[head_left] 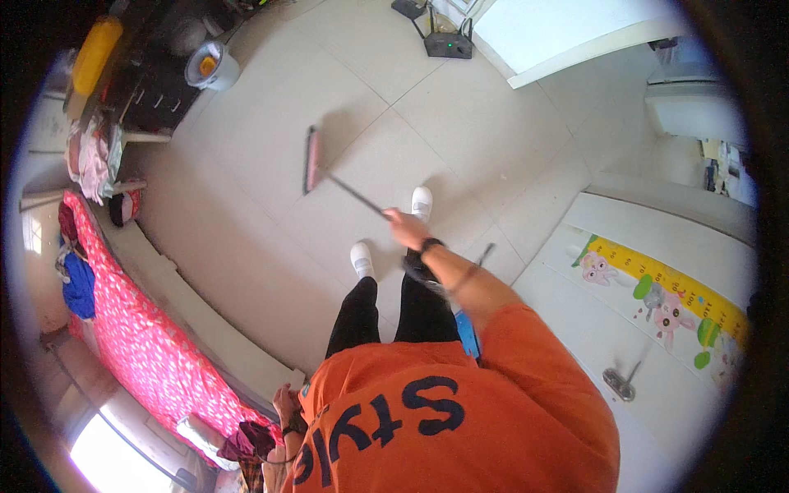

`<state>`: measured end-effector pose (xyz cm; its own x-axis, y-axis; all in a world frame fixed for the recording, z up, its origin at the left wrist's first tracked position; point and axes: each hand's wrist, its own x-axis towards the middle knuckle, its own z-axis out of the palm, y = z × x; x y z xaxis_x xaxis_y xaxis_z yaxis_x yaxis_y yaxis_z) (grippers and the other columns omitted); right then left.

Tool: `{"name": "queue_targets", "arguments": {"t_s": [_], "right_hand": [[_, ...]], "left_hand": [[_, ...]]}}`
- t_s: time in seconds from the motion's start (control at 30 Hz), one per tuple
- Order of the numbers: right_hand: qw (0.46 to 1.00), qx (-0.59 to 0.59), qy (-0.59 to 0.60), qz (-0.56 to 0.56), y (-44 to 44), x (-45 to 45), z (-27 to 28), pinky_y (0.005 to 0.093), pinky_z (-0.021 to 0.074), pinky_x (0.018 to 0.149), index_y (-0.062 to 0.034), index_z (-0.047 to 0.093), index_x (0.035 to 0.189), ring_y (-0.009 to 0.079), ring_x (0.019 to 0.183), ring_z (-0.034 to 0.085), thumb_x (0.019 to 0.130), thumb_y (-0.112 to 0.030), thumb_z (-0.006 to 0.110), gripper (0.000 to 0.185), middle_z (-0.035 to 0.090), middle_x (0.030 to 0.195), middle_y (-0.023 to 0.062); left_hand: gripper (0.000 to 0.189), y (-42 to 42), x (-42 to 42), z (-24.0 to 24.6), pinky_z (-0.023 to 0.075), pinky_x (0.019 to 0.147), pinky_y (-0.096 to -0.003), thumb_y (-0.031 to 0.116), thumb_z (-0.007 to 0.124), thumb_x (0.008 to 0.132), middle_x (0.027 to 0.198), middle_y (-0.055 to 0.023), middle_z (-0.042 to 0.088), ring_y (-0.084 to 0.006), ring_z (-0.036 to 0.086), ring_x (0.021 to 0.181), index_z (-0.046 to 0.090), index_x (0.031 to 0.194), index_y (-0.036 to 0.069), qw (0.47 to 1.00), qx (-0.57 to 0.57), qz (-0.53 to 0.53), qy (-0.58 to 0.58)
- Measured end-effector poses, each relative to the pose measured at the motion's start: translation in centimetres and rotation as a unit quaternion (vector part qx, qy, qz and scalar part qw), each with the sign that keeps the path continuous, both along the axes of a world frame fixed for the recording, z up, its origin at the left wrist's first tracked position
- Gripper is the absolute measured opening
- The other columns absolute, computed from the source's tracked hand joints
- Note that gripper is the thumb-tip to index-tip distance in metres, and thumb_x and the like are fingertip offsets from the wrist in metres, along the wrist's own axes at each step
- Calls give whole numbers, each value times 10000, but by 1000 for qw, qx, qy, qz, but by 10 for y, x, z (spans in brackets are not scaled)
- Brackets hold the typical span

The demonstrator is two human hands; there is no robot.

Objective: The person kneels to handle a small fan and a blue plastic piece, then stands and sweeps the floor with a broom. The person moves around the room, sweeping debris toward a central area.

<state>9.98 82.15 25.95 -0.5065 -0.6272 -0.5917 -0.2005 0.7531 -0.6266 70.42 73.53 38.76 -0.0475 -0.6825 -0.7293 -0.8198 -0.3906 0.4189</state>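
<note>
My right hand grips the thin dark handle of a floor broom or squeegee, with a dark band on the wrist. Ahead and to the left, its pink and dark head is over the tiled floor, slightly blurred; I cannot tell whether it touches. My left hand hangs low at my left side, partly hidden by my orange shirt, near the bed's edge. Its fingers look bent, and whether they hold anything is unclear. A blurred dark rod end shows near my right forearm, and a blue object beside my right leg.
Left of me runs a bed with a pink patterned cover. A bucket stands at the far left, and a black router lies ahead by a white panel. A white door with a height chart is on the right.
</note>
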Motion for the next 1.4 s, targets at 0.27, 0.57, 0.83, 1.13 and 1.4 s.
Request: {"name": "queue_targets", "arguments": {"t_s": [0.27,0.57,0.83,1.13,1.4], "right_hand": [[994,104,-22,20,-64,-107,-28,392,442,843,-202,557,1120,271,1000,558,833,-157,387,336,595,1076,87],[961,234,53,-137,286,-244,19,453,465,718,-182,470,1124,379,823,582,860,-209,441,266,607,912,189],[979,16,130,-158,255,-269,57,434,470,746,-143,481,1100,395,833,573,856,-185,475,248,605,876,201],[994,11,19,-111,-14,-355,-40,416,449,816,-161,542,1113,345,957,551,847,-259,445,299,595,1018,148],[955,161,-12,-250,135,-334,2,423,453,803,-188,506,1148,371,936,554,843,-273,484,317,602,1003,160]], "left_hand": [[237,43,-56,42,486,480,-300,225,534,810,646,-74,584,-184,573,544,609,913,25,988,50,141,-37],[199,42,-245,56,478,518,-288,177,522,831,668,-67,602,-166,580,571,619,826,3,986,35,155,-44],[238,11,-276,1,498,533,-311,168,507,831,701,-78,603,-186,599,614,607,973,6,990,-41,-138,0],[257,-82,-367,4,470,430,-307,201,475,829,592,-77,552,-201,572,503,574,965,6,999,38,2,-15],[247,-170,-449,-6,433,394,-273,172,472,829,565,-66,531,-173,556,485,575,953,-15,998,37,-48,15]]}}
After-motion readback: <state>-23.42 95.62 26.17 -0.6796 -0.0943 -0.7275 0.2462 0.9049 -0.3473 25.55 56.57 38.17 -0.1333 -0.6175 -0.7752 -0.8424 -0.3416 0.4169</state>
